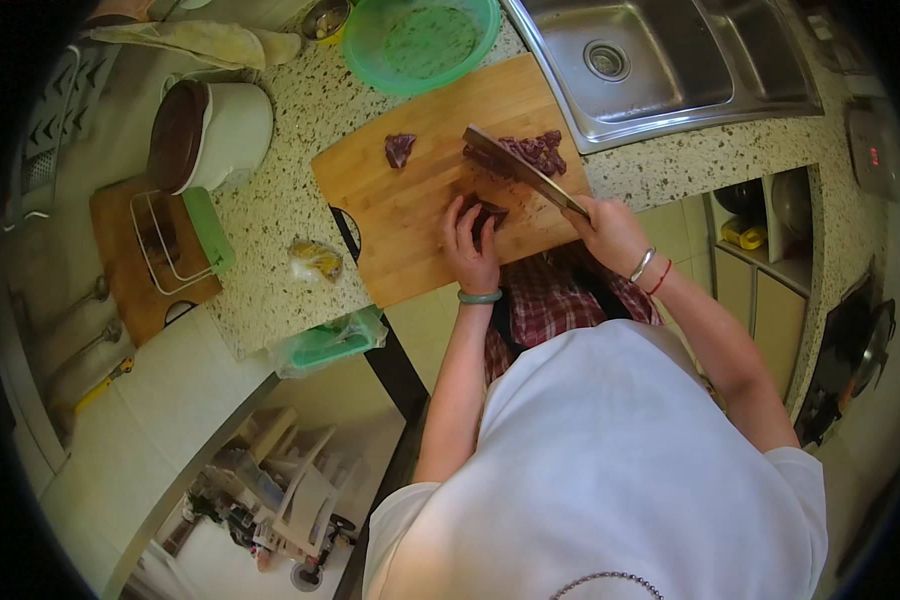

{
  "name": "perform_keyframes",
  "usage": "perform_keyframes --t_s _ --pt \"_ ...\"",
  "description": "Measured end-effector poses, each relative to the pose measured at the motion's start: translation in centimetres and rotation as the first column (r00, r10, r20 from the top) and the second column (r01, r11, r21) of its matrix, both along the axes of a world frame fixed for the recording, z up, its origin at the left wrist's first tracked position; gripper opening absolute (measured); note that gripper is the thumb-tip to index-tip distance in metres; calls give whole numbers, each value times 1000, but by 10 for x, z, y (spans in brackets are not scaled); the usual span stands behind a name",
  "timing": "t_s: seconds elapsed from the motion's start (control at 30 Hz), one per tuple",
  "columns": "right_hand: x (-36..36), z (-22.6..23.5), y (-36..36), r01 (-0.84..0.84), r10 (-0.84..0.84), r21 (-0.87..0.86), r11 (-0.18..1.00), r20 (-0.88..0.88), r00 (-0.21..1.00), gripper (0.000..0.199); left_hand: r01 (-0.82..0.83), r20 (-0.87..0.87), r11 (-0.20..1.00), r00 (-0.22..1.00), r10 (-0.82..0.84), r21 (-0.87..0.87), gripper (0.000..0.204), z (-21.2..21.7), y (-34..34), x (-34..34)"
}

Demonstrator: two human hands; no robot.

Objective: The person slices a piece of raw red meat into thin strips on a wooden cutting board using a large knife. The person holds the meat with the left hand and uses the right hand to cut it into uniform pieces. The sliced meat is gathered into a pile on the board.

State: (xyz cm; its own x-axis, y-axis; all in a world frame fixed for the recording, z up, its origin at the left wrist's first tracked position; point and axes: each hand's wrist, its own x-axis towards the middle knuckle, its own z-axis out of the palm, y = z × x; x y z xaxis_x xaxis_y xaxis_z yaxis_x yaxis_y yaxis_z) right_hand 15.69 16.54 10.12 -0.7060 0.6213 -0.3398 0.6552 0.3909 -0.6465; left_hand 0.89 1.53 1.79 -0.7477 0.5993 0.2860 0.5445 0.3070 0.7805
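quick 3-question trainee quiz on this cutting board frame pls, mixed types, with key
1. True or false: the right hand holds a cleaver over the wooden cutting board.
2. What does the left hand press on? A) the green bowl B) a dark piece of meat C) the sink
3. Fill in: a lone scrap of meat lies on the board to the person's ____ of the blade.

Key: 1 true; 2 B; 3 left.
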Motion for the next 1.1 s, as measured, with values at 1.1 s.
perform_keyframes --t_s 1.1 --pt "-4 -23 -10 -120 113 117 986 65 991 18 -2 20 1000 1000 2 13 8 -11 -11 -5"
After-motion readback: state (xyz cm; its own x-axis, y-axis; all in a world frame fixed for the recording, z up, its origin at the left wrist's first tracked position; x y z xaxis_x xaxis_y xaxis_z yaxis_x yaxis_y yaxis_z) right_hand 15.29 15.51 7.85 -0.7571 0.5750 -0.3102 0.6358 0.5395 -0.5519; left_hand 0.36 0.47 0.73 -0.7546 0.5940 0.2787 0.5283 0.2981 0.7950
